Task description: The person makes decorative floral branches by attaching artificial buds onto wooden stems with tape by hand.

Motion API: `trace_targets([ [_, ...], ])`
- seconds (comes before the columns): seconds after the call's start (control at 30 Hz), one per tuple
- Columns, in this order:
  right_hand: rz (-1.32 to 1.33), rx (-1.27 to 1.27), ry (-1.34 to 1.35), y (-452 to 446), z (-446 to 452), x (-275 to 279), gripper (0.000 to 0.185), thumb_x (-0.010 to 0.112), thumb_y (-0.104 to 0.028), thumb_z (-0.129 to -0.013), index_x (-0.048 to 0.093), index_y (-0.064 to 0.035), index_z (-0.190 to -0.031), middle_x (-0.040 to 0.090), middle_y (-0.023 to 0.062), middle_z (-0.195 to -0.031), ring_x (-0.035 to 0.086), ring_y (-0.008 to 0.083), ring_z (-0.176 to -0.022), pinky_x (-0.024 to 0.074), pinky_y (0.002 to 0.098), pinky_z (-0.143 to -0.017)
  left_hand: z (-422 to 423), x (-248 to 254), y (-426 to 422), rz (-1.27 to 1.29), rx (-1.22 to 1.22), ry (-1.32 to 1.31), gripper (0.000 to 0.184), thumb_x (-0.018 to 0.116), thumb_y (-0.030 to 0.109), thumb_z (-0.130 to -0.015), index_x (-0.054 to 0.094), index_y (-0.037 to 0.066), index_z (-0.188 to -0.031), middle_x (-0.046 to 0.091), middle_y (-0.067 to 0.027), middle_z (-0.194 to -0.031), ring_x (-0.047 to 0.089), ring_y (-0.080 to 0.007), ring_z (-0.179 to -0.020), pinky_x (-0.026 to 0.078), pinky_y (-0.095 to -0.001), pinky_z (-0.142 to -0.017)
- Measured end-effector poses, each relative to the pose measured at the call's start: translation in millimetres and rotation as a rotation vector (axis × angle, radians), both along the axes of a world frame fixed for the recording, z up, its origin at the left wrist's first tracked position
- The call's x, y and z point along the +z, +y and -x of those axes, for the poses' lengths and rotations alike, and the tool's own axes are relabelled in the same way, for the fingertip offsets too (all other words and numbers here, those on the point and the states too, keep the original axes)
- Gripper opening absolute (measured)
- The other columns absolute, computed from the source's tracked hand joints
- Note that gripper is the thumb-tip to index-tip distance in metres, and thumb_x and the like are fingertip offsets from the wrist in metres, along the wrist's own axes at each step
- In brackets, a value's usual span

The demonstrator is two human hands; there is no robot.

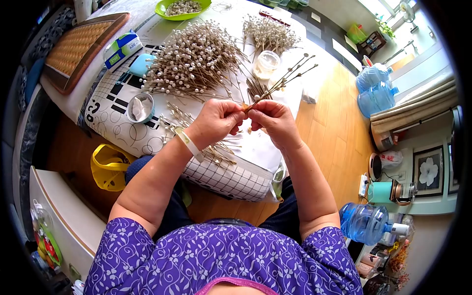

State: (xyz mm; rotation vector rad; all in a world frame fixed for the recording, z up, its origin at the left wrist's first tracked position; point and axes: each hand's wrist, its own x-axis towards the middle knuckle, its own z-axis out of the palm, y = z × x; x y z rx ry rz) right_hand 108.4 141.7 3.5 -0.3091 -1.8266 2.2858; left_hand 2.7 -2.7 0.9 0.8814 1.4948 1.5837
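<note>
Over the table, my right hand (274,122) pinches the lower end of a thin brown branch sprig (281,82). The sprig tilts up and to the right, with small dark buds along its tips. Close beside it, my left hand (219,122) is closed, thumb against fingers, at a small tan strip (244,105) by the sprig's base. How the strip meets the stem is partly hidden by the fingertips. Just beyond lie a bundle of short brown stems (257,89) and a clear round tub (266,64) with pale contents. Loose white-tipped stems (216,151) lie under my left wrist.
A large heap of white-budded stems (194,56) covers the table's middle, with a smaller bunch (270,33) behind. Around them are a green bowl (160,7), a tissue pack (122,49) and a tin (140,108). A yellow bag (109,167) is at lower left; water jugs (376,98) stand right.
</note>
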Motion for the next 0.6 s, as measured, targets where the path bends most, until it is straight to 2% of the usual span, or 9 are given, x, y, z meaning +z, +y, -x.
trace_targets([
  [0.17,0.140,-0.010,-0.009,-1.7,-0.2,-3.8,0.008,0.060,-0.006,-0.080,0.058,-0.0003,-0.084,0.059,0.0055,-0.069,0.055,0.0101,-0.056,0.0484,0.0227,-0.054,1.2,1.2,-0.4,-0.015,-0.011,-0.042,0.011,0.054,0.006,-0.084,0.059,-0.004,-0.085,0.057,-0.0031,-0.069,0.053,-0.0075,-0.058,0.048,-0.0210,-0.053],
  [0.23,0.215,-0.029,0.031,-4.9,-0.5,-3.5,0.008,0.059,-0.009,-0.080,0.058,-0.0016,-0.083,0.058,0.0032,-0.069,0.053,0.0077,-0.058,0.0434,0.0198,-0.051,1.6,1.2,-0.7,-0.019,-0.013,-0.040,0.011,0.055,0.006,-0.084,0.059,-0.004,-0.086,0.057,-0.0034,-0.069,0.054,-0.0075,-0.059,0.048,-0.0209,-0.053],
  [0.4,0.190,-0.004,0.057,-3.7,0.4,-6.2,0.008,0.059,-0.010,-0.081,0.057,-0.0022,-0.082,0.057,0.0022,-0.067,0.052,0.0073,-0.058,0.0423,0.0194,-0.051,1.1,1.7,0.2,-0.038,0.006,-0.072,0.011,0.056,0.005,-0.083,0.059,-0.003,-0.089,0.058,-0.0034,-0.070,0.054,-0.0071,-0.059,0.048,-0.0204,-0.053],
  [0.47,0.205,-0.010,0.073,-4.7,1.3,-7.4,0.008,0.059,-0.010,-0.081,0.057,-0.0024,-0.081,0.056,0.0021,-0.067,0.052,0.0073,-0.058,0.0419,0.0193,-0.050,-0.7,1.4,2.1,-0.143,0.033,-0.137,0.011,0.057,0.005,-0.082,0.060,-0.002,-0.090,0.058,-0.0026,-0.070,0.054,-0.0068,-0.059,0.047,-0.0197,-0.054],
  [0.6,0.211,-0.059,0.115,-9.0,2.3,-9.0,0.008,0.059,-0.010,-0.081,0.057,-0.0025,-0.082,0.057,0.0024,-0.067,0.052,0.0076,-0.058,0.0416,0.0197,-0.051,-5.3,2.5,1.4,-0.194,0.080,-0.091,0.012,0.058,0.004,-0.081,0.061,0.000,-0.092,0.059,-0.0020,-0.071,0.054,-0.0066,-0.060,0.047,-0.0192,-0.055],
])
